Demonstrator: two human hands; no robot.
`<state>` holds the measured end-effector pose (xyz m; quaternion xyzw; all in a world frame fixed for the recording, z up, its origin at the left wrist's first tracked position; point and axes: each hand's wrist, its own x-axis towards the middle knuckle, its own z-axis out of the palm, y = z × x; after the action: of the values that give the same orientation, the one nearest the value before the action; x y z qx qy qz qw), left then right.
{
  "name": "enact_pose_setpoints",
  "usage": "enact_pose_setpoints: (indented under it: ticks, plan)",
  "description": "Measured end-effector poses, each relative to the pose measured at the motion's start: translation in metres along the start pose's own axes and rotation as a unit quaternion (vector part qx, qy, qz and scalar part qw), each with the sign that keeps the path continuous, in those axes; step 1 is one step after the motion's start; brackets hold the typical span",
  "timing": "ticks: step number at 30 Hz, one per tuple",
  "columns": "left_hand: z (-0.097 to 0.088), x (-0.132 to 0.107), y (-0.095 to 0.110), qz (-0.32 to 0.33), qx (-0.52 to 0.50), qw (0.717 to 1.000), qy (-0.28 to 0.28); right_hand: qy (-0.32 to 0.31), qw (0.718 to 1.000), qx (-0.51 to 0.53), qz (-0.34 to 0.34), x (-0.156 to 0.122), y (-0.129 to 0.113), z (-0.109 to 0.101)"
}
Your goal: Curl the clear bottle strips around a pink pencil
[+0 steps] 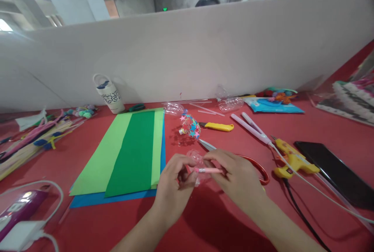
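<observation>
A pink pencil (212, 170) with a silver band and eraser end lies crosswise between my hands, low over the red table. The fingers of my right hand (229, 168) are closed on its right part. My left hand (179, 176) has thumb and forefinger curled together at the eraser end, against a clear plastic bottle piece (195, 155). Fingers partly hide that piece. Just beyond them lie red-handled scissors (207, 145), their blades pointing away to the left. A clear plastic ball covered in colored stars (191, 126) sits farther back.
Green and blue paper sheets (133, 154) lie left, below a white tumbler (110, 96). A yellow utility knife (217, 126) and clear bottles (230, 104) are behind. A yellow glue gun (289, 158), corded lilac straightener (251, 127) and black phone (333, 172) occupy the right. A white partition (181, 57) bounds the back.
</observation>
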<state>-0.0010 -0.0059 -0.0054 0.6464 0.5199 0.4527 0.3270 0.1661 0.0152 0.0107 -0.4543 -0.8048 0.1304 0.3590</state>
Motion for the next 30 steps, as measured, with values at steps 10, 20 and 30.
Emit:
enact_pose_setpoints:
  ticks: [10, 20, 30]
  plan:
    - [0.006, 0.003, 0.004, -0.143, -0.258, 0.955, -0.032, 0.026, 0.994, -0.011, -0.109, -0.007, -0.006, 0.012]
    - [0.010, 0.005, 0.001, -0.177, -0.291, 0.939, -0.056, -0.016, 0.998, 0.054, -0.031, -0.005, -0.008, 0.013]
    - [0.007, 0.004, 0.000, -0.162, -0.247, 0.955, -0.029, -0.087, 0.915, 0.356, 0.167, 0.006, -0.014, 0.009]
